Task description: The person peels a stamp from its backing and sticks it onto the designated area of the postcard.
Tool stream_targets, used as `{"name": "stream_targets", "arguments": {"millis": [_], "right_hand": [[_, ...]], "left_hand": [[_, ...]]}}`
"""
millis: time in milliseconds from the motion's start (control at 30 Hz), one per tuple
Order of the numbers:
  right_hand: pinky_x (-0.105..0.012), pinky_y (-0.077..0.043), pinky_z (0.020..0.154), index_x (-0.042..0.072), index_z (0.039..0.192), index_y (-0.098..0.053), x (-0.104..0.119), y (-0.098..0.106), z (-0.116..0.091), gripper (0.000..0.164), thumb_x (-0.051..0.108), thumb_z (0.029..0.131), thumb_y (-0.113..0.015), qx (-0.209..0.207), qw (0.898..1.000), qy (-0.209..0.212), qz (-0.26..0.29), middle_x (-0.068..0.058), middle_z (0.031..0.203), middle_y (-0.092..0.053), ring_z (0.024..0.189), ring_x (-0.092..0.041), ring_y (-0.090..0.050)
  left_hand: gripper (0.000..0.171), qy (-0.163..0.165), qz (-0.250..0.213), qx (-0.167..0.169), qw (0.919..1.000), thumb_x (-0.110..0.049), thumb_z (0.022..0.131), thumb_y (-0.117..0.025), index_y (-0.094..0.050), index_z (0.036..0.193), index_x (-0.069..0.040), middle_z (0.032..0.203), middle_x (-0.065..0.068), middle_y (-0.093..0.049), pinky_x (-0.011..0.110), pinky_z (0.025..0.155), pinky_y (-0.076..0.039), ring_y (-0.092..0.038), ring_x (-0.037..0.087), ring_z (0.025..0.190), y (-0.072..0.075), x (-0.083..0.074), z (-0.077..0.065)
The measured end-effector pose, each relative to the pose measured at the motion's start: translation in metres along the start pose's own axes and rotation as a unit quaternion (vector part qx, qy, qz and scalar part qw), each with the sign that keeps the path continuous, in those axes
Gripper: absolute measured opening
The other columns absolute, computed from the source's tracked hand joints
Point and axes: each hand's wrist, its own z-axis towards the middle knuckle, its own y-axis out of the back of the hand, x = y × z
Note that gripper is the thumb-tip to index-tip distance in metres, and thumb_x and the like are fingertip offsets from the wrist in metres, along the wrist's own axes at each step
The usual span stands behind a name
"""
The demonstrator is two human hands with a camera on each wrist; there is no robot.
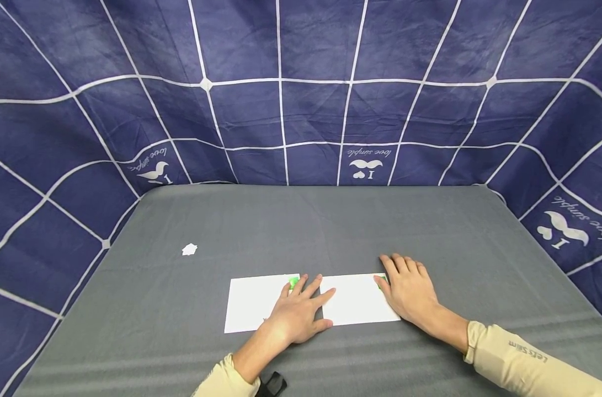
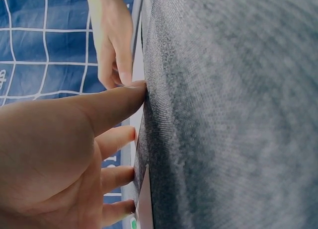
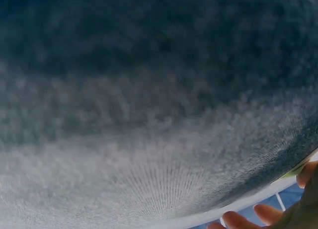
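Two white rectangular sheets lie side by side on the grey cloth, a left sheet and a right sheet, with a narrow gap between them. Each has a green patch near its upper right corner; the left patch is partly covered by a finger, the right patch mostly by the right hand. My left hand spreads its fingers over the gap, touching both sheets around their facing edges. My right hand rests along the right sheet's right edge, fingers extended onto the cloth.
A small jagged white scrap lies to the left on the grey-covered surface. A black object shows by the left wrist. Behind and at both sides hangs a blue curtain with white grid lines.
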Motion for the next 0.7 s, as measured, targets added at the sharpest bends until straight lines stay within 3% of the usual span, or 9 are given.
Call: {"name": "stream_targets", "arguments": {"millis": [700], "right_hand": [[-0.053, -0.034, 0.096, 0.002, 0.130, -0.052, 0.0039, -0.0024, -0.0074, 0.052, 0.038, 0.094, -0.056, -0.027, 0.999, 0.016, -0.028, -0.022, 0.123, -0.053, 0.115, -0.041, -0.047]], "left_hand": [[0.061, -0.003, -0.004, -0.006, 1.0000, -0.048, 0.091, -0.058, -0.039, 0.146, -0.030, 0.153, 0.005, -0.029, 0.055, 0.108, -0.020, -0.022, 0.031, 0.140, -0.0011, 0.0002, -0.0004]]}}
